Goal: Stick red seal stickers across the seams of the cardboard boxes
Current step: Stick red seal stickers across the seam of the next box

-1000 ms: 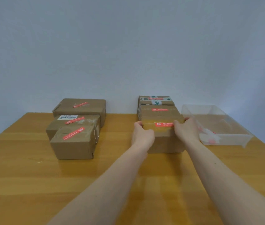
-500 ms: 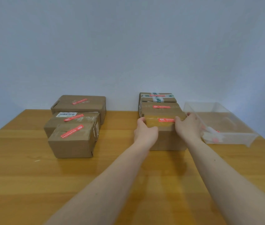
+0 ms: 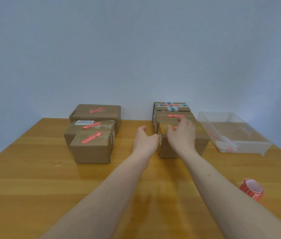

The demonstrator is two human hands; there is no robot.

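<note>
The right hand (image 3: 182, 135), fingers relaxed, lies over the nearest right-hand box (image 3: 182, 142), hiding most of its sticker; the left hand (image 3: 144, 141) hovers loosely spread just left of that box.

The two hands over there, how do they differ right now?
The right hand lies on top of the front box and covers part of its red sticker; the left hand is beside that box's left side, and whether it touches it is unclear. The right hand reaches farther back than the left hand. Both have relaxed fingers and grip nothing.
</note>
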